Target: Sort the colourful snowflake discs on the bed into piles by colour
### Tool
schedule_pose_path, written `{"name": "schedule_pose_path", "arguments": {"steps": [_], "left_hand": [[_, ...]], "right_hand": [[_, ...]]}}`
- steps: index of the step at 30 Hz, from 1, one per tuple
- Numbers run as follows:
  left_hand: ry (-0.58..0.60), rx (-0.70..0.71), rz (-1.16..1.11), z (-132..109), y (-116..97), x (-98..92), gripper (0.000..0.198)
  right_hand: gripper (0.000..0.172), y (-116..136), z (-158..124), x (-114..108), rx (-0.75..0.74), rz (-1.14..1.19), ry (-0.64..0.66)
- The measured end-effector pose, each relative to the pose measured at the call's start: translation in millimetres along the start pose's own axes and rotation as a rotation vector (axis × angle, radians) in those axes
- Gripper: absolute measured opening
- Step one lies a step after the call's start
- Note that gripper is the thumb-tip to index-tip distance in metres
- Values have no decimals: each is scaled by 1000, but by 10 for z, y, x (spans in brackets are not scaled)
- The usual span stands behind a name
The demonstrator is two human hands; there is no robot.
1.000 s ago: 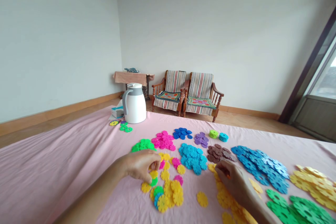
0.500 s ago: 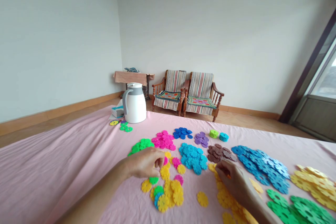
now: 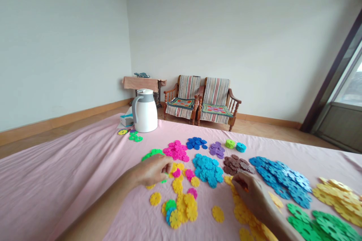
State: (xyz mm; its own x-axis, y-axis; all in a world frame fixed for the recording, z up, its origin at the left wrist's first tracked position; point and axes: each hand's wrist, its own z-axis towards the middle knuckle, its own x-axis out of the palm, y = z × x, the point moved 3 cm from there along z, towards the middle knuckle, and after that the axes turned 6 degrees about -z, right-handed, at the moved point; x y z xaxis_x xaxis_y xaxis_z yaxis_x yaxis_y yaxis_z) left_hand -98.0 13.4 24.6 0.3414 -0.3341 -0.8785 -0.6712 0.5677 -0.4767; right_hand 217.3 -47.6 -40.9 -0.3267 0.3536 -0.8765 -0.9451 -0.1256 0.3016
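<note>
My left hand [image 3: 155, 168] is closed, its fingers curled down beside the pile of green snowflake discs [image 3: 152, 153]. A sliver of green shows at its fingertips, and most of that disc is hidden. Close by lie loose yellow discs [image 3: 177, 185] and pink discs [image 3: 189, 174], with a mixed cluster of yellow discs [image 3: 186, 207] nearer me. Over a heap of yellow snowflake discs [image 3: 243, 211], my right hand [image 3: 249, 188] is pinched shut. A bit of orange-yellow shows between its fingers. One single yellow disc [image 3: 218, 214] lies between the hands.
Sorted piles of pink [image 3: 176, 151], light blue [image 3: 207, 169], brown [image 3: 237, 165] and large blue discs [image 3: 283, 179] spread over the pink cloth [image 3: 93, 165]. Large green [image 3: 333, 226] and yellow discs [image 3: 339, 197] lie right. A white jug [image 3: 145, 115] stands at the back left.
My left hand has moved slightly away from me and left, towards the green pile. The loose green disc below it has left its spot. My right hand has stayed put.
</note>
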Motion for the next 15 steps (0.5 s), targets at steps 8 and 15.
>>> {"name": "schedule_pose_path", "arguments": {"steps": [8,15], "left_hand": [[-196,17,-17,1,-7,-105,16],[422,172,-195,-55,-189,228,33]], "right_hand": [[19,-32,-4,23,-8,21,4],[21,-23,-11,17,-1,-6,-1]]}}
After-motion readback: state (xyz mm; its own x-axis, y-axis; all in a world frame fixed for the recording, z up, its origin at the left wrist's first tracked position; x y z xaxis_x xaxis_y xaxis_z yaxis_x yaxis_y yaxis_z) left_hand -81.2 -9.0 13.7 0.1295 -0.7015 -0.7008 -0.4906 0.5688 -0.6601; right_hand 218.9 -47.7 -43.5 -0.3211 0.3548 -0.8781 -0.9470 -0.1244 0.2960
